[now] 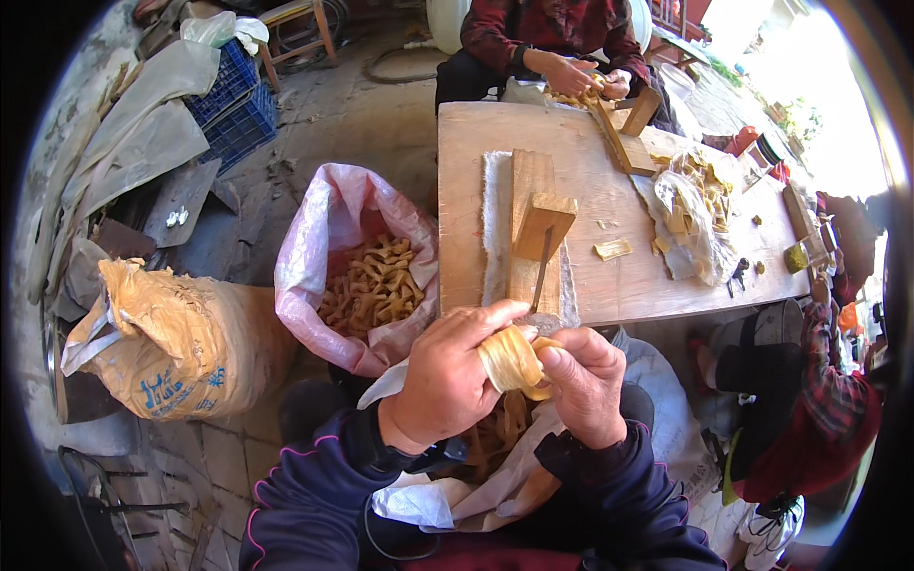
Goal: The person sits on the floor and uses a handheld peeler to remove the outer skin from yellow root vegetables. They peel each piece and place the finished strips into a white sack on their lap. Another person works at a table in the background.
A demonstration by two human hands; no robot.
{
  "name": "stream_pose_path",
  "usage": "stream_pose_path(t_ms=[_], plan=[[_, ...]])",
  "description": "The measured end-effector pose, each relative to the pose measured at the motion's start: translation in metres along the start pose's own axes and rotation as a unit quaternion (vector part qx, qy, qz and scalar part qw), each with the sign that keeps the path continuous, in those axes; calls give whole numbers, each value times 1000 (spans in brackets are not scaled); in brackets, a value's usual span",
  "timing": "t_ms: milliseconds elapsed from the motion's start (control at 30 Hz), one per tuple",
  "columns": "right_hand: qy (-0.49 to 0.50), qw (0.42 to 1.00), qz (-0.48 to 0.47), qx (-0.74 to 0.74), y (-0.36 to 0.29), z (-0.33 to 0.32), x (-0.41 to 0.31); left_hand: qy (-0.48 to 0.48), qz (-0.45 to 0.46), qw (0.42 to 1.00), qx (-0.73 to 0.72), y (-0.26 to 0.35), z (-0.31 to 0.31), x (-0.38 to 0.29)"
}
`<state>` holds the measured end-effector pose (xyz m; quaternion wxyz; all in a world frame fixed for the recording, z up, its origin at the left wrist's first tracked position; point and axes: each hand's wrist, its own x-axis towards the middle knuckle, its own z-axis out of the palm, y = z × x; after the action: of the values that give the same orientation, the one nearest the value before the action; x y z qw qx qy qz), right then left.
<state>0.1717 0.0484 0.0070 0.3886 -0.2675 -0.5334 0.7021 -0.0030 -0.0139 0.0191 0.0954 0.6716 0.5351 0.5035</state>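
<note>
My left hand (446, 371) grips a curled, yellowish, hide-like strip (508, 358), which is looped over on itself. At the strip's right end, the thumb and fingers of my right hand (589, 382) pinch it. Just beyond my left fingertips is a wooden jig (546, 225), a plank with an upright block and a thin metal bar (543, 271) slanting toward me. Below my hands an open sack (485, 510) lies across my lap, with more brownish strips (493, 435) inside, partly hidden by my wrists.
A pink woven sack (303, 285) of knotted, bone-like pieces (375, 285) stands left of the wooden table (471, 128). Farther left is a brown paper sack (193, 342). A plastic bag of flat pieces (696, 207) lies on the table. Co-workers sit opposite (553, 36) and at right (807, 428).
</note>
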Motion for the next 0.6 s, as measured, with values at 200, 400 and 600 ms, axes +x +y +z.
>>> stream_pose_path(t_ms=[200, 400, 600], plan=[[-82, 890, -170, -414, -3, -1, 2, -102, 5, 989, 104, 2, 3, -7], [-91, 917, -12, -388, 4, 1, 4, -127, 65, 986, 81, -4, 3, -7], [-169, 956, 239, -27, -5, -10, -5, 9, -49, 966, -255, -17, -19, -5]])
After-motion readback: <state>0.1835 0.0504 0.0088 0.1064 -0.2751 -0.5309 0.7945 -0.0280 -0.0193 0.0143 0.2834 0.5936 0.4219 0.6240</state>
